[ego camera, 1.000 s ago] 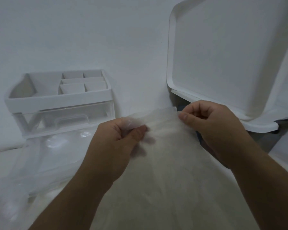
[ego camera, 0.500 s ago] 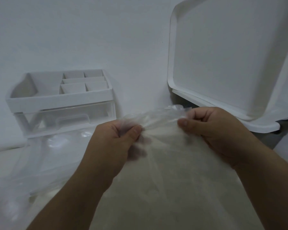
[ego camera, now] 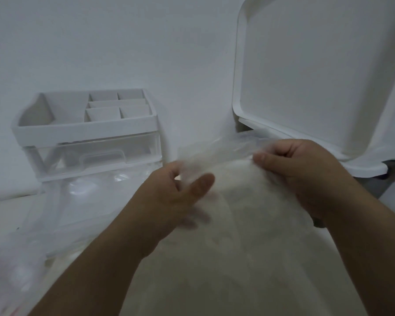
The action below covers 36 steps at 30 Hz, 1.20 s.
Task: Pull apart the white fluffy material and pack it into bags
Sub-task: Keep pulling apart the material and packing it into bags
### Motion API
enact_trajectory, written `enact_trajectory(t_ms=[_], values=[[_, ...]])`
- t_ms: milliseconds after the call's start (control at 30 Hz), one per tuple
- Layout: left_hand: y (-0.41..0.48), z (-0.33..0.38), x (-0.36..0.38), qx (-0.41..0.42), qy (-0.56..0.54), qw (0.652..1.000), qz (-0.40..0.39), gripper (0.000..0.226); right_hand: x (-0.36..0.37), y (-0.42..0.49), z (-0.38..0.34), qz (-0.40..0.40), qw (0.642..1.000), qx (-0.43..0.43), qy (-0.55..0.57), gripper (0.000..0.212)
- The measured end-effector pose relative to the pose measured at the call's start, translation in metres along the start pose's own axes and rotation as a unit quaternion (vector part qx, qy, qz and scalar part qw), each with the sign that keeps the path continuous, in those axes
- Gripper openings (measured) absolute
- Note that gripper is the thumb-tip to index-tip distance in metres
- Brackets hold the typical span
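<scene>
The right grip (ego camera: 306,176) is pinching the upper edge of a clear plastic bag (ego camera: 226,151), with its thumb pressing the film against curled fingers. The left grip (ego camera: 176,197) is blurring in the head view, but it seems to be clamping the same bag edge between an outstretched thumb and bent fingers. The two grips are sitting near each other, with the bag mouth stretching between them.

The white fluffy material (ego camera: 249,236) is lying inside this bag, filling it from just below the grips down to the bottom of the view, between the two forearms.

To the left, more loose clear bags (ego camera: 78,201) are lying in a crumpled heap on the desk (ego camera: 0,208). Behind that heap, a white desk organizer (ego camera: 87,126) with open compartments on top and a transparent drawer below is standing against the wall. On the right, a large white tray (ego camera: 317,71) is leaning upright against the wall, just behind the right grip.
</scene>
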<state>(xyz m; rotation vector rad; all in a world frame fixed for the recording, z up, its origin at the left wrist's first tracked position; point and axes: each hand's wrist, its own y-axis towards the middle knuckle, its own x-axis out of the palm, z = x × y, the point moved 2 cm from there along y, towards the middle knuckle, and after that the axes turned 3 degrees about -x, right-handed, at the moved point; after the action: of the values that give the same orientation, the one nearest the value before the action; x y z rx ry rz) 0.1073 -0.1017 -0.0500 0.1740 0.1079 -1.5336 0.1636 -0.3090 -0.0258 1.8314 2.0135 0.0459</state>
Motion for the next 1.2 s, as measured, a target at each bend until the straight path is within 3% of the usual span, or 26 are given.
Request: enact_trajectory(t_ms=[167, 300, 467, 533, 600, 667, 733, 833, 967, 1067, 1200], values=[[0.0, -0.01, -0.007, -0.062, 0.115, 0.987, -0.099, 0.033, -0.018, 0.003, -0.001, 0.041, 0.999, -0.005, -0.007, 0.018], [0.002, -0.015, -0.011, -0.076, 0.205, 0.967, -0.134, 0.028, -0.034, 0.006, 0.001, 0.066, 0.998, -0.006, -0.006, 0.023], [-0.008, -0.009, -0.024, -0.114, 0.382, 0.9, -0.173, 0.058, -0.044, 0.003, -0.002, 0.045, 0.998, 0.006, -0.045, 0.021], [-0.016, 0.005, -0.031, -0.082, 0.42, 0.895, -0.127, 0.084, -0.041, 0.001, -0.004, 0.011, 0.995, 0.0, -0.099, 0.03], [-0.023, 0.031, -0.028, 0.017, 0.361, 0.932, 0.014, 0.104, -0.036, 0.0, -0.006, -0.003, 0.992, -0.003, -0.13, 0.042], [-0.025, 0.054, -0.009, 0.096, 0.34, 0.929, 0.108, 0.109, -0.029, 0.0, -0.008, -0.02, 0.988, -0.011, -0.155, 0.039], [-0.015, 0.067, 0.018, 0.113, 0.393, 0.907, 0.102, 0.104, -0.022, -0.002, -0.012, -0.047, 0.984, -0.028, -0.167, 0.025], [0.01, 0.07, 0.043, 0.058, 0.473, 0.879, 0.007, 0.085, -0.016, -0.006, -0.016, -0.077, 0.983, -0.048, -0.161, 0.018], [0.03, 0.063, 0.041, -0.022, 0.357, 0.926, -0.125, 0.011, -0.014, -0.007, -0.018, -0.089, 0.982, -0.052, -0.157, 0.018], [0.028, 0.068, 0.029, -0.019, 0.343, 0.932, -0.118, 0.016, -0.015, -0.008, -0.017, -0.11, 0.978, -0.057, -0.17, 0.032], [0.02, 0.078, 0.006, -0.06, 0.336, 0.937, -0.075, 0.018, -0.012, -0.013, -0.015, -0.218, 0.951, -0.036, -0.217, 0.032]])
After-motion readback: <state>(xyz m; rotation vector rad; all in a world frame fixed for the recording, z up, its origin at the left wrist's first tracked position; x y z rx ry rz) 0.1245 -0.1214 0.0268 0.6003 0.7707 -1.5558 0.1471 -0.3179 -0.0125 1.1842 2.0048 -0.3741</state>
